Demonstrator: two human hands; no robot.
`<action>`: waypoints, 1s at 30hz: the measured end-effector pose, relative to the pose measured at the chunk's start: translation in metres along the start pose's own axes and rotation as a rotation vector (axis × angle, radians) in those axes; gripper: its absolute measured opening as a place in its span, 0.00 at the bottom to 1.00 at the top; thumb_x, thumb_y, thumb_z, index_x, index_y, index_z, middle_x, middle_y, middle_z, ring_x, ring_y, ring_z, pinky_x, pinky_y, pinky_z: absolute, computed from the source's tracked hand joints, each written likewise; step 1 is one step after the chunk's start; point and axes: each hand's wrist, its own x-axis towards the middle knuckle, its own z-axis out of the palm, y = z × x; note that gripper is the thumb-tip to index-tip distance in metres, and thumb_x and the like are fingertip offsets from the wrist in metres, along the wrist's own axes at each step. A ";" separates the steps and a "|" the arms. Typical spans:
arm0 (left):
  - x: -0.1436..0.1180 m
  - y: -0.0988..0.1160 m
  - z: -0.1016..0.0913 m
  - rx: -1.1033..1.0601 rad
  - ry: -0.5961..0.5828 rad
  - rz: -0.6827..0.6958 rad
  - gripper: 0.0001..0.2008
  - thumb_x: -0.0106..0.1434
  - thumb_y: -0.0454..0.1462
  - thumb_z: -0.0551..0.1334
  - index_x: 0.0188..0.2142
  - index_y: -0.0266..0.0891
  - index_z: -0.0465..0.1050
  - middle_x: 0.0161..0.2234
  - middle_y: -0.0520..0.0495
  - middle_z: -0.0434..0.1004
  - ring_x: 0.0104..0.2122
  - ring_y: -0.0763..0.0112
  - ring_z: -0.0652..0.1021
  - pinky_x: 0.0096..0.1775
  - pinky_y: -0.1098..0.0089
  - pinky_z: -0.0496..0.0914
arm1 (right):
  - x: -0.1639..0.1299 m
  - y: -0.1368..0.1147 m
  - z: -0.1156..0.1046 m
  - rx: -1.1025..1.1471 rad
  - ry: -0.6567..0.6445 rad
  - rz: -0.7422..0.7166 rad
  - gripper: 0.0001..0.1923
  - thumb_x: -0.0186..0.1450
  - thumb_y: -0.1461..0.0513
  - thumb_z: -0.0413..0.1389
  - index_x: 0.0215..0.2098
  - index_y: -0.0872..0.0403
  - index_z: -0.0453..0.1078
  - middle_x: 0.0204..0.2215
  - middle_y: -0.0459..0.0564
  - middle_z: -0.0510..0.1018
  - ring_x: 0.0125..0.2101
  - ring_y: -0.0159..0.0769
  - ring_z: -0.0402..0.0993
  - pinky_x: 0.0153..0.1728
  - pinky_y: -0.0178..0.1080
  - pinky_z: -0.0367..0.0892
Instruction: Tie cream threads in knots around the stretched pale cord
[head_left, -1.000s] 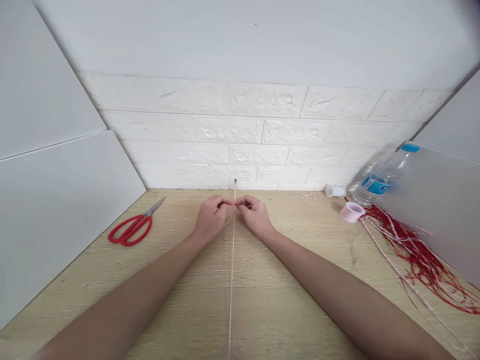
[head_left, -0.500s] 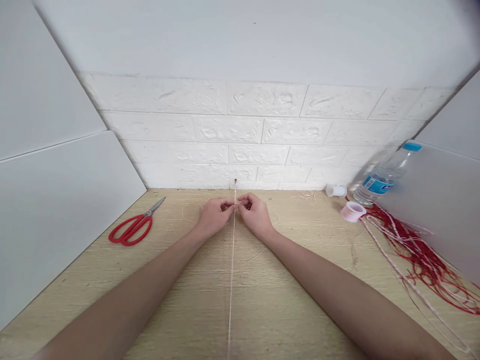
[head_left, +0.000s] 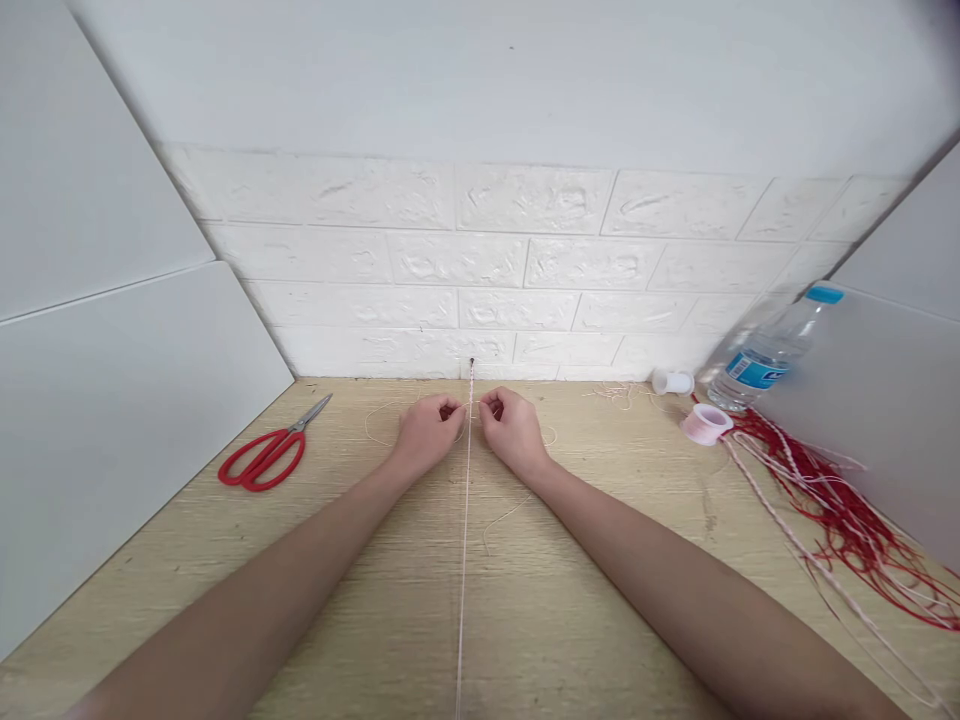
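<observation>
A taut pale pink cord (head_left: 465, 560) runs from a dark fixing point (head_left: 472, 361) low on the wall straight toward me. Its far stretch is a short braided section (head_left: 471, 384). On the left of the cord, my left hand (head_left: 431, 430) pinches a thin beige thread between thumb and fingers. My right hand (head_left: 514, 428) pinches the thread on the other side. The thread crosses the cord just below the braid. Loose thread loops (head_left: 379, 408) spread out beside the left hand, and a thread tail (head_left: 504, 518) lies below the right wrist.
Red-handled scissors (head_left: 262, 460) lie at left on the wooden table (head_left: 360, 620). At right are a white spool (head_left: 673, 382), a pink thread spool (head_left: 706, 424), a water bottle (head_left: 757, 370) and a heap of red cords (head_left: 832, 490). Thread scraps (head_left: 622, 393) lie near the wall.
My hands have moved slightly apart, the right one a little to the right, leaving a wider gap around the cord. Both still pinch the thread.
</observation>
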 end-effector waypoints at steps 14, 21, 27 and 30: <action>-0.004 0.006 0.000 0.259 0.023 0.106 0.16 0.64 0.44 0.52 0.26 0.41 0.70 0.28 0.49 0.76 0.32 0.66 0.73 0.37 0.66 0.63 | -0.001 -0.001 -0.003 -0.272 -0.132 -0.077 0.11 0.67 0.59 0.48 0.29 0.54 0.65 0.25 0.48 0.74 0.25 0.32 0.65 0.27 0.34 0.54; -0.006 0.006 0.006 0.520 0.071 0.229 0.16 0.65 0.40 0.50 0.24 0.40 0.67 0.28 0.46 0.75 0.31 0.64 0.72 0.39 0.63 0.60 | -0.001 -0.003 -0.005 -0.523 -0.172 -0.123 0.12 0.70 0.60 0.44 0.33 0.55 0.67 0.27 0.52 0.75 0.26 0.36 0.67 0.27 0.37 0.51; -0.006 0.006 0.007 0.566 0.040 0.242 0.14 0.65 0.38 0.50 0.26 0.39 0.69 0.29 0.44 0.76 0.32 0.63 0.73 0.39 0.63 0.61 | 0.001 -0.004 -0.005 -0.615 -0.186 -0.156 0.12 0.70 0.61 0.43 0.35 0.56 0.67 0.29 0.55 0.76 0.28 0.39 0.69 0.29 0.38 0.53; -0.005 0.006 0.007 0.561 0.028 0.233 0.13 0.64 0.37 0.51 0.26 0.39 0.69 0.30 0.44 0.76 0.32 0.63 0.73 0.39 0.63 0.61 | 0.001 -0.005 -0.004 -0.626 -0.194 -0.167 0.12 0.70 0.62 0.43 0.35 0.56 0.66 0.29 0.55 0.76 0.29 0.40 0.69 0.29 0.38 0.54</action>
